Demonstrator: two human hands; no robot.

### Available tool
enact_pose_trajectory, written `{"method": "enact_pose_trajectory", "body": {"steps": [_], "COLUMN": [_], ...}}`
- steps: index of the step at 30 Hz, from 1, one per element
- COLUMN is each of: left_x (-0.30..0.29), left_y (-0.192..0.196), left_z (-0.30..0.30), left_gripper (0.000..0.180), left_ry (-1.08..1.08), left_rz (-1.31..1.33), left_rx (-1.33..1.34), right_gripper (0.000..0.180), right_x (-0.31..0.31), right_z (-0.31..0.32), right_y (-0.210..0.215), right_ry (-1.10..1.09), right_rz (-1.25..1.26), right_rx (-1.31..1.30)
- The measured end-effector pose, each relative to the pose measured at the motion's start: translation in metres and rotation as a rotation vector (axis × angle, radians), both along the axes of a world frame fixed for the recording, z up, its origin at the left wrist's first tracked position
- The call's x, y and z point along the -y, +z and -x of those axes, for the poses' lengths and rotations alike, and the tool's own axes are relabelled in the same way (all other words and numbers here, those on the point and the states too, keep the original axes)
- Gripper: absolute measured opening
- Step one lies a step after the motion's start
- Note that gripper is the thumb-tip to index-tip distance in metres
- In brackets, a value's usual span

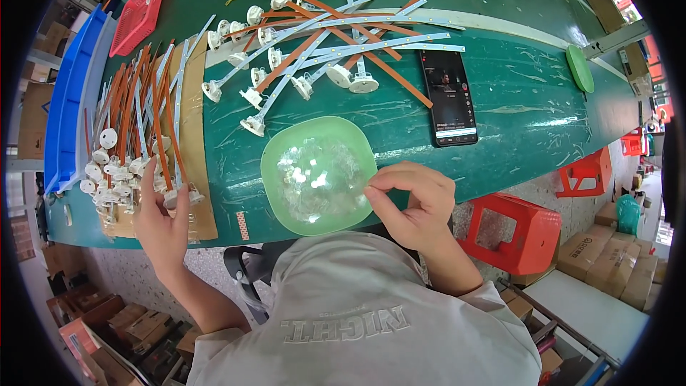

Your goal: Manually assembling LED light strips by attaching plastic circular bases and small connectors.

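My left hand [163, 225] is at the near end of a pile of LED strips [139, 100] with round white bases, on the left of the table. Its index finger and thumb are apart, with a white base [171, 199] just beyond the gap between them. My right hand [418, 204] is closed in a pinch, its fingertips over the right rim of a light green bowl [282, 204]. Anything between those fingertips is too small or hidden to make out. Small clear, shiny pieces [314, 171] lie inside the bowl.
More LED strips [343, 28] lie crossed behind the bowl. A lit phone [449, 96] rests to their right. Cardboard [204, 221] lies under the left pile, beside a blue tray [71, 100] and a red basket [139, 14]. Red stools [525, 232] stand right, below the table edge.
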State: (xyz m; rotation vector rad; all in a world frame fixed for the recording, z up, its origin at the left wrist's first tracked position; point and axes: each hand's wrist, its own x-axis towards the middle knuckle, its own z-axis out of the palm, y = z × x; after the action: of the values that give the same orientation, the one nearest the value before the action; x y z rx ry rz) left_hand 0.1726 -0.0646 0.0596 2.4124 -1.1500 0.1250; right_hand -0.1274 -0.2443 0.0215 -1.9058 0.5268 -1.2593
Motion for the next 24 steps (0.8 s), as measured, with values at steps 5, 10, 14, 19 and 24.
{"method": "enact_pose_trajectory", "body": {"steps": [5,10,14,19,24], "left_x": [0.001,-0.012,-0.010,-0.011,0.027], "left_y": [-0.009,0.002,0.008,0.038,0.059], "left_z": [-0.004,-0.005,-0.002,-0.006,-0.007], "left_gripper": [0.060,0.057,0.057,0.052,0.045], "left_ry": [0.066,0.041,0.044,-0.067,-0.281], "left_rz": [0.026,0.002,-0.114,0.049,0.104], "left_rx": [-0.049,0.020,-0.058,0.103,0.206], "right_gripper": [0.015,0.014,0.013,0.012,0.010], "right_x": [-0.001,0.002,0.007,0.013,0.015], "right_z": [0.005,0.011,0.015,0.033,0.036], "right_y": [0.001,0.000,-0.005,-0.002,-0.016], "right_ry": [0.012,-0.030,-0.064,-0.106,-0.244], "right_rz": [-0.090,-0.098,-0.032,0.006,0.014], "right_rx": [-0.055,-0.052,-0.102,-0.169,-0.206]}}
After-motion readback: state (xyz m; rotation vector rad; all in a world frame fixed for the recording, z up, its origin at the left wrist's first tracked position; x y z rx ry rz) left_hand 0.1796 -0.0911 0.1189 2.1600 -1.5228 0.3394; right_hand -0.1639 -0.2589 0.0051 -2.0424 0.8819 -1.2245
